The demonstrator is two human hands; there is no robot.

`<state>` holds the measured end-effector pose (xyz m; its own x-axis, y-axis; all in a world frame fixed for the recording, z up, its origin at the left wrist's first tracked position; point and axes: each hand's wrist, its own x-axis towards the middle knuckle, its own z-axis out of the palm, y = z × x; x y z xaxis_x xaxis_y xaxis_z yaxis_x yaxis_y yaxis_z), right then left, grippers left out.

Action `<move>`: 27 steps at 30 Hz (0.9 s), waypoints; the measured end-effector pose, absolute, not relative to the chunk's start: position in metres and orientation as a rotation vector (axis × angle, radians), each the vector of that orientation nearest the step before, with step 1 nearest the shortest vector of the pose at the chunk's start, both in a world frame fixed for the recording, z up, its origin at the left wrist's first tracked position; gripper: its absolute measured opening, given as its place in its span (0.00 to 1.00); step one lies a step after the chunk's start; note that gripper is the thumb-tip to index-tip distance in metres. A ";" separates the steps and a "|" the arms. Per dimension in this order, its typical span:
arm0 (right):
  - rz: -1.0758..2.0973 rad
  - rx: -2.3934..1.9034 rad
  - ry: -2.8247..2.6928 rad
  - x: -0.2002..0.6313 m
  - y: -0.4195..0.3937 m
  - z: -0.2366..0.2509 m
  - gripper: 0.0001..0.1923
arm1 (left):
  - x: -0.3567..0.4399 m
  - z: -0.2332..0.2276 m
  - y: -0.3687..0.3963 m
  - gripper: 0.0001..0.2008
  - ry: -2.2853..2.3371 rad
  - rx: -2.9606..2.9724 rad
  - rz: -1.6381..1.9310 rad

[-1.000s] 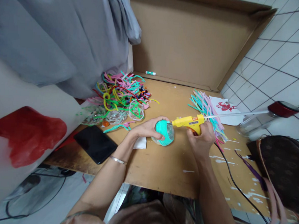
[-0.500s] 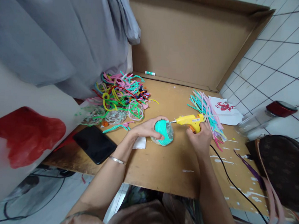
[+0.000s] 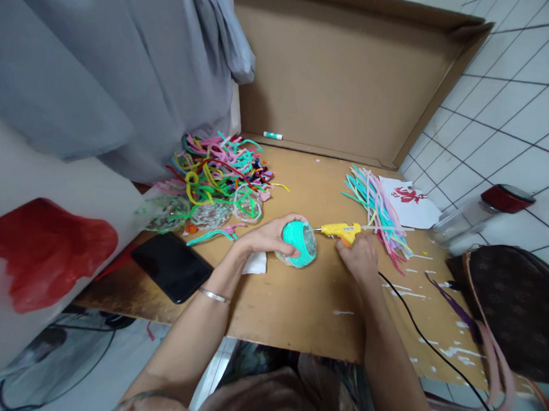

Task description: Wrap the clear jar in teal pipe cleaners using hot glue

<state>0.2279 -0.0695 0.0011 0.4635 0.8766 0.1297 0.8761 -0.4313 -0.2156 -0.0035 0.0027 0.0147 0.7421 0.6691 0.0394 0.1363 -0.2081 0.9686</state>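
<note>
My left hand (image 3: 266, 237) grips a small clear bowl wrapped in teal pipe cleaner (image 3: 299, 245), held on its side on the wooden table (image 3: 296, 306). My right hand (image 3: 358, 258) holds the handle of a yellow glue gun (image 3: 339, 231), low over the table. The gun's nozzle points left and sits just right of the bowl, close to its rim. A black cord (image 3: 416, 329) runs from the gun toward the table's front right edge.
A tangled pile of coloured pipe cleaners (image 3: 218, 171) lies at back left with clear bowls (image 3: 213, 213). Straight pipe cleaners (image 3: 379, 206) lie at right by a printed paper (image 3: 409, 198). A black phone (image 3: 172, 265), a jar (image 3: 476, 218), a brown bag (image 3: 514, 307) and a cardboard backboard (image 3: 347, 80) surround the work spot.
My right hand has lowered the glue gun toward the table and drawn its nozzle slightly away from the bowl. My left hand keeps its hold on the bowl.
</note>
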 end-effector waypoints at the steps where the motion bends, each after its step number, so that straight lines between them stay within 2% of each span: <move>1: 0.013 -2.474 -1.515 0.228 -0.070 0.001 0.23 | -0.003 0.015 0.003 0.36 0.639 1.743 0.550; 10: -0.078 -2.549 -1.570 0.226 -0.070 -0.004 0.27 | -0.003 0.015 0.002 0.37 0.652 1.752 0.538; 14: -0.219 -2.501 -1.589 0.226 -0.072 -0.003 0.25 | -0.002 0.016 0.001 0.36 0.649 1.757 0.538; 17: -0.287 -2.090 -1.612 0.222 -0.077 0.005 0.20 | -0.002 0.018 0.000 0.36 0.652 1.765 0.529; 21: -0.186 -1.427 -1.601 0.200 -0.087 0.028 0.17 | -0.002 0.019 -0.001 0.36 0.656 1.798 0.529; 27: -0.140 -1.159 -1.946 0.169 -0.089 0.049 0.13 | -0.002 0.023 -0.004 0.36 0.686 1.862 0.518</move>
